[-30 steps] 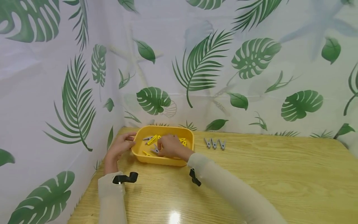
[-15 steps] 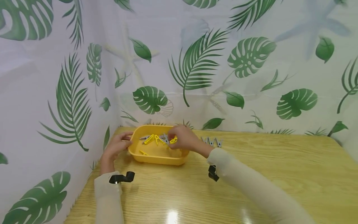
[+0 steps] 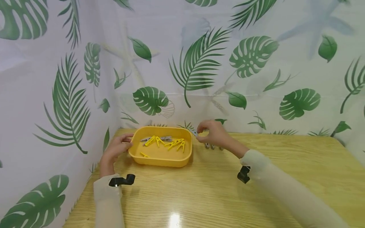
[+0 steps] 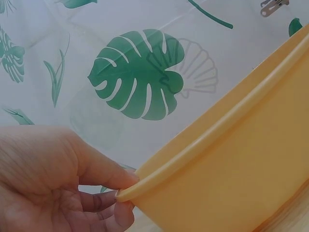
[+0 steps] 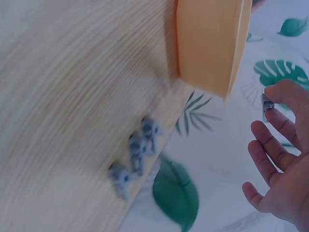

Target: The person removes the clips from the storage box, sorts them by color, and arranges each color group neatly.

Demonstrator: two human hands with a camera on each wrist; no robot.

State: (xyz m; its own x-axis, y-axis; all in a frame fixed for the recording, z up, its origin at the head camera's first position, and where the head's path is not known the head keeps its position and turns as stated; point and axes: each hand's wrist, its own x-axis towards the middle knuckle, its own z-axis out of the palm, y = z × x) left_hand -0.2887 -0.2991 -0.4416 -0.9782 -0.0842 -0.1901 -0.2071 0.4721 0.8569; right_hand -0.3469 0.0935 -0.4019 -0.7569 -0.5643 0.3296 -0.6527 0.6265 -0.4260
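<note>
My left hand [image 3: 115,151] pinches the left rim of a yellow plastic basket [image 3: 159,162]. In the left wrist view, the thumb lies over the rim [image 4: 193,150] and the fingers are beneath it. A grey clothespin [image 3: 194,132] is held up between the thumb and forefinger of my right hand [image 3: 216,135], just beyond the basket's right edge. The right wrist view shows that clothespin [image 5: 267,102] end-on, with the other fingers loosely bent. Inside the basket lie several yellow clothespins [image 3: 174,144] and some grey ones [image 3: 166,138].
Three grey clothespins [image 5: 137,147] stand in a row on the wooden table [image 3: 216,190], right of the basket; my right hand partly covers them in the head view. A white leaf-patterned sheet [image 3: 253,104] rises along the table's back and left sides.
My right hand has lifted a grey clothespin out of the basket and carried it right, past the rim. The left hand stays on the basket. The head view has shifted slightly.
</note>
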